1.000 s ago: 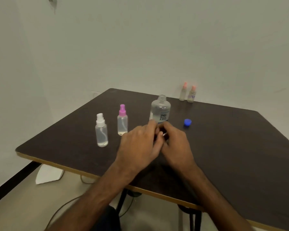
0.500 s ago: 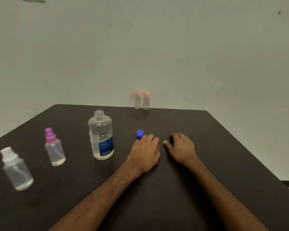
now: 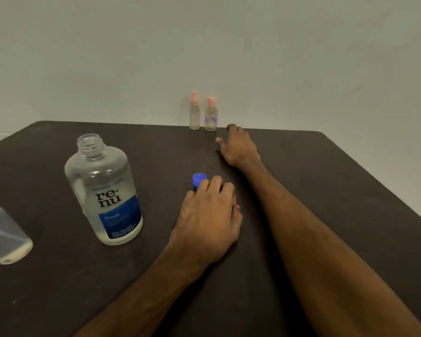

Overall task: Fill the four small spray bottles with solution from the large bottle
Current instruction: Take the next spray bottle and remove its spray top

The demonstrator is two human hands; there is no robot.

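Observation:
The large clear bottle [image 3: 105,190] with a blue label stands uncapped at the left of the dark table [image 3: 338,190], a little liquid at its bottom. Its blue cap [image 3: 199,178] lies just beyond the fingertips of my left hand [image 3: 209,215], which rests palm down on the table. My right hand [image 3: 238,147] stretches far across the table, fingers relaxed, just right of two small spray bottles with pink tops [image 3: 194,111] [image 3: 211,114] at the back edge. A spray bottle with a purple top [image 3: 3,234] shows at the left edge, partly cut off.
A plain pale wall [image 3: 204,45] rises right behind the table's back edge. The table's right edge runs diagonally at the far right.
The view has moved closer and rightward. My right hand has reached forward from beside the left hand to the two small bottles at the back. The white-topped bottle has left the view.

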